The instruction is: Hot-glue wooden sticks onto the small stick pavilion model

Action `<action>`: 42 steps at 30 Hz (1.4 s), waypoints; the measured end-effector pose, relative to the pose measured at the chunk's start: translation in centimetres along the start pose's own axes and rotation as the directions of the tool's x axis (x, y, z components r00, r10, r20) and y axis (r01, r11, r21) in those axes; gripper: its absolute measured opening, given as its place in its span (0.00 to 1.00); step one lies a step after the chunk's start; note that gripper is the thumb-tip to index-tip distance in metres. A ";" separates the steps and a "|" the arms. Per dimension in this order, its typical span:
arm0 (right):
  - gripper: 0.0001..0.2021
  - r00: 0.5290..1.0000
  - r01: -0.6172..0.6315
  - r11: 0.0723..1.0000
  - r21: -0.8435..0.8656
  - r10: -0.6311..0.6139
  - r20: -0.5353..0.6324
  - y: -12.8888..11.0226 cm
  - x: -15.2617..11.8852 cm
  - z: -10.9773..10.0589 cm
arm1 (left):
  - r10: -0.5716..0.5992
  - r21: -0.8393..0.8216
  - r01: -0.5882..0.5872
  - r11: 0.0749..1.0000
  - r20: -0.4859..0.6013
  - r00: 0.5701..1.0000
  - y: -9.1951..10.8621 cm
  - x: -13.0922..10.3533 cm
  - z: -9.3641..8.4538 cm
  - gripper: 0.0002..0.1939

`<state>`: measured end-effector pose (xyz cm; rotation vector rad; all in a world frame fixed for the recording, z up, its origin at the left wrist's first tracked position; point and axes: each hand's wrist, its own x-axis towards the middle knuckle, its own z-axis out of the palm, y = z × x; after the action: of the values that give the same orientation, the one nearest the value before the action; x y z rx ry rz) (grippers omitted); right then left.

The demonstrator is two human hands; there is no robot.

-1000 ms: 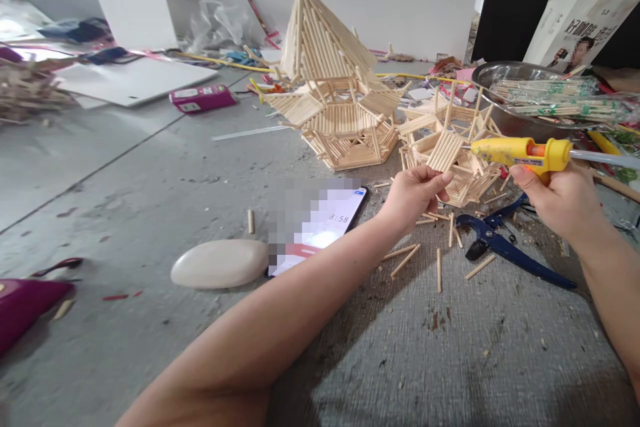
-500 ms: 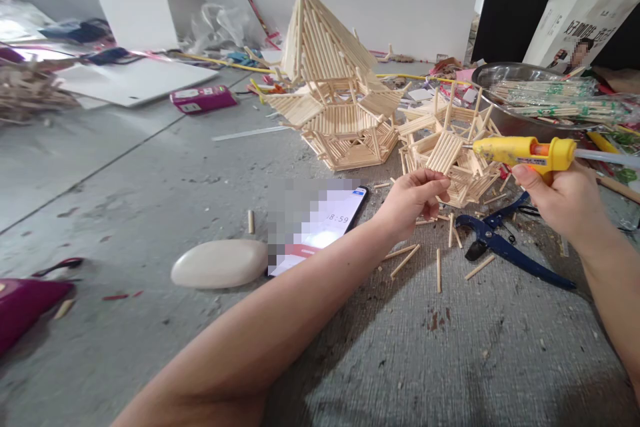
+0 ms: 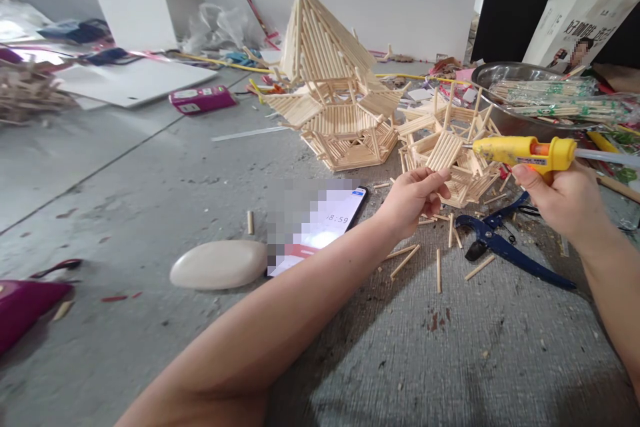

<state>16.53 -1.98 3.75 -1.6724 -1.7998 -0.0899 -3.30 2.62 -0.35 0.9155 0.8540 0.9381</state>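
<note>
Between thumb and fingers, my left hand pinches a small panel of wooden sticks laid side by side. My right hand grips a yellow hot glue gun, its nozzle pointing left at the panel's right edge; whether the tip touches cannot be made out. A clear glue stick sticks out of the gun's back. Behind the panel stands a partly built stick frame. To its left rises a stick pavilion model with a tall pointed roof.
Blue-handled cutters and loose stick pieces lie below my hands. A phone rests near my left forearm beside a pale oval object. A metal bowl of wrapped sticks stands at right, near a white bag.
Almost nothing differs. My left fingers shift very slightly on the stick panel, while the glue gun stays at the panel's edge.
</note>
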 end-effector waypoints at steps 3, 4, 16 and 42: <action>0.21 1.000 -0.010 1.000 0.011 0.010 0.008 0.0 0.0 -0.1 | -0.011 -0.006 0.011 1.000 0.000 1.000 -0.1 0.2 0.2 0.09; 0.21 1.000 -0.012 1.000 0.014 0.012 0.007 0.0 0.0 -0.1 | -0.013 -0.010 0.013 1.000 0.000 1.000 -0.1 0.2 0.2 0.09; 0.23 1.000 -0.015 0.999 0.044 0.014 0.012 -0.1 0.2 -0.2 | 0.002 -0.011 -0.002 1.000 -0.020 1.000 0.0 0.2 0.4 0.10; 0.22 1.000 -0.022 0.999 0.032 0.022 0.012 0.0 0.1 -0.2 | -0.005 -0.022 0.005 1.000 -0.012 1.000 0.1 0.2 0.5 0.09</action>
<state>16.64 -1.96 3.96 -1.6729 -1.7814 -0.0417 -2.86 2.69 -0.12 0.8897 0.8541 0.9475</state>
